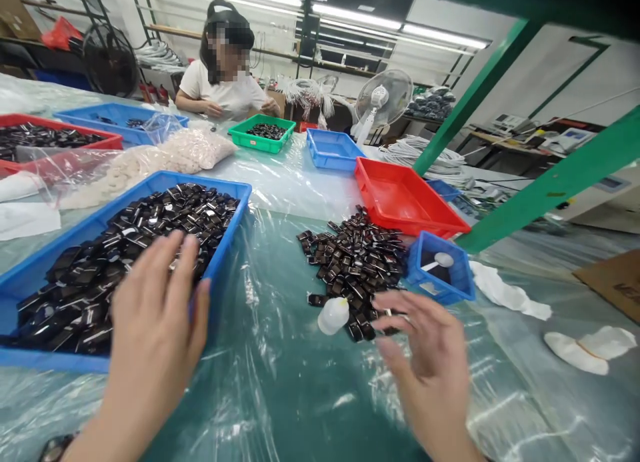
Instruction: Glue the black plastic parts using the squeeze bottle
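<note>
**Left hand (155,322) and right hand (425,362): both open, empty, fingers spread.**

The large blue tray (55,245), long axis 7 to 1 o'clock, holds black moulded parts (150,215). The left hand hovers over its near right corner, fingers toward 12 o'clock. The loose pile of black parts (357,262) on the film-covered table lies at 11 o'clock of the right hand, the nearer hand to it. That hand's fingertips reach the pile's near edge; blur hides any contact. A white dropper bottle (333,315) stands at the pile's 7 o'clock edge.
</note>
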`<state>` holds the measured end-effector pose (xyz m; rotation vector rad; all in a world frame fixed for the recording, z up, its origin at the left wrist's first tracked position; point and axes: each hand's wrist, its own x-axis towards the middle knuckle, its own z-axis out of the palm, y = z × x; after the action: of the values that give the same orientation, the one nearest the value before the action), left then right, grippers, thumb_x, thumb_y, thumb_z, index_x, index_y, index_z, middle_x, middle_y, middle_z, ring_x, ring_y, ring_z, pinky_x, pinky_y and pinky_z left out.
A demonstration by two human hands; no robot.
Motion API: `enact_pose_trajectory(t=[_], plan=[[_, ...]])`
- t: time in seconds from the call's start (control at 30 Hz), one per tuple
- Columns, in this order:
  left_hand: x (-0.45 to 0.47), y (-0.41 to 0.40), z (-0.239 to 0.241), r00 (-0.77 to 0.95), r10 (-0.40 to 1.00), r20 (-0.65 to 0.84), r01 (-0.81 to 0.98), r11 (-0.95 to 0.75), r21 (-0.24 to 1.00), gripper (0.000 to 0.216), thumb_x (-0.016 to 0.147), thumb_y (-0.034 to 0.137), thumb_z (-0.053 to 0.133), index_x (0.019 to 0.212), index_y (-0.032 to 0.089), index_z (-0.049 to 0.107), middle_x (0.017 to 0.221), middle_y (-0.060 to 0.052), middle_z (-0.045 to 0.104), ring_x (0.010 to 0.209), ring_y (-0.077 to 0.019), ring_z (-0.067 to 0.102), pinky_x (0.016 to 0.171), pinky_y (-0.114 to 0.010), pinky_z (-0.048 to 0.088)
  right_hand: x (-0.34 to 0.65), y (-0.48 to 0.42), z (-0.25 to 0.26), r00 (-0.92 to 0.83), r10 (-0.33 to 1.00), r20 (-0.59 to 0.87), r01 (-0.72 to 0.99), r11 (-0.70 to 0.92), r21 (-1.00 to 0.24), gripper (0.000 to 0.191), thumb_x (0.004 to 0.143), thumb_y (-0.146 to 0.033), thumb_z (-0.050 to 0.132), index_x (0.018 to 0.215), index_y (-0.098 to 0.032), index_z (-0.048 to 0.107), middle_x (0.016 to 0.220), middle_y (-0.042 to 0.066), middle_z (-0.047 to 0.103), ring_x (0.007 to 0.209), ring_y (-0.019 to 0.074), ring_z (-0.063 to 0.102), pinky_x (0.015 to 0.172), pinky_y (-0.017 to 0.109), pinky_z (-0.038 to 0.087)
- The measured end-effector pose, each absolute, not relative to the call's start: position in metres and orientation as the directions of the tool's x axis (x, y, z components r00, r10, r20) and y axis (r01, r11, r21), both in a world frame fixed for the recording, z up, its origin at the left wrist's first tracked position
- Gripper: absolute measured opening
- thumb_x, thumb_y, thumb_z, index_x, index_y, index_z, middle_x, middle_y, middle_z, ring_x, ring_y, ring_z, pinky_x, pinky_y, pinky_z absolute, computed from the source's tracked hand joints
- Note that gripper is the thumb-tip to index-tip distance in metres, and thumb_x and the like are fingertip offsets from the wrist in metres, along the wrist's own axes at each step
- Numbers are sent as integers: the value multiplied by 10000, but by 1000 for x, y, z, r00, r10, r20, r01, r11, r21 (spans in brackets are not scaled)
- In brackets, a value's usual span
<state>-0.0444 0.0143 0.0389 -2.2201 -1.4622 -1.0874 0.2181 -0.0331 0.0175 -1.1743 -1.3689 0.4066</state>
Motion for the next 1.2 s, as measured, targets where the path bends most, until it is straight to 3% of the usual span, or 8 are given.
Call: enact_pose_trajectory(t=[0.1, 0.17, 0.3, 0.5, 0.67, 0.83, 1.03, 1.2], plan=[[-16, 15, 23, 412, 666, 623, 780, -611, 138, 406, 964, 74, 441, 1370, 71, 446, 1284, -234, 554, 1197, -395, 501, 949, -573, 404, 221, -24, 1, 71, 960, 270, 443, 212, -871, 734, 839, -287, 682, 1424, -327, 241, 1430, 111, 496, 1234, 235, 539, 964, 448, 481], [9, 18, 12, 520, 667, 533, 717, -680, 152, 294, 975, 94, 431, 1240, 105, 558, 1157, -169, 650, 1075, -340, 583, 882, -511, 469, 218, -19, -8, 14, 984, 177, 457, 151, -876, 654, 836, -291, 671, 1373, -293, 297, 1394, 119, 544, 1244, 250, 545, 995, 480, 457], [48, 38, -4, 595, 690, 413, 663, -711, 232, 213, 934, 53, 520, 1113, 111, 621, 1011, -104, 688, 956, -279, 639, 808, -452, 526, 218, -16, -12, 74, 977, 202, 446, 149, -883, 302, 850, -302, 626, 1098, -243, 464, 1100, 89, 678, 1051, 240, 657, 897, 420, 521], [53, 53, -15, 583, 725, 368, 566, -687, 455, 146, 961, 159, 553, 1092, 143, 616, 1027, -57, 645, 929, -216, 641, 803, -404, 536, 230, -21, 1, 183, 950, 254, 415, 160, -896, 306, 857, -336, 608, 1108, -268, 445, 1079, 67, 648, 1009, 220, 648, 865, 387, 527], [38, 35, -2, 473, 828, 302, 459, -524, 718, 199, 980, 198, 425, 1002, 186, 622, 944, -67, 647, 878, -218, 630, 803, -369, 516, 235, -23, 3, 178, 949, 260, 391, 174, -904, 301, 850, -319, 625, 1112, -280, 482, 1059, 49, 639, 985, 215, 639, 838, 369, 523], [27, 27, 10, 363, 930, 66, 306, -186, 934, 251, 969, 330, 458, 825, 185, 604, 960, -83, 753, 881, -228, 723, 760, -335, 573, 235, -25, 2, 143, 960, 239, 358, 175, -917, 297, 864, -306, 627, 1139, -289, 514, 1061, 43, 639, 975, 199, 635, 838, 350, 527], [18, 25, 16, 317, 943, -100, 128, 62, 990, 300, 901, 444, 552, 721, 209, 505, 855, -63, 758, 891, -226, 719, 815, -344, 549, 231, -29, 5, 68, 982, 174, 272, 150, -951, 288, 911, -349, 591, 1192, -341, 527, 1075, 35, 691, 890, 162, 704, 670, 235, 588], [15, 21, 12, 322, 931, -169, 63, 157, 986, 261, 926, 463, 507, 857, 212, 525, 762, -23, 656, 825, -202, 684, 745, -313, 521, 232, -31, 7, 103, 985, 142, 223, 116, -968, 316, 874, -378, 643, 1188, -363, 619, 1189, 37, 671, 1002, 194, 703, 790, 281, 604]])
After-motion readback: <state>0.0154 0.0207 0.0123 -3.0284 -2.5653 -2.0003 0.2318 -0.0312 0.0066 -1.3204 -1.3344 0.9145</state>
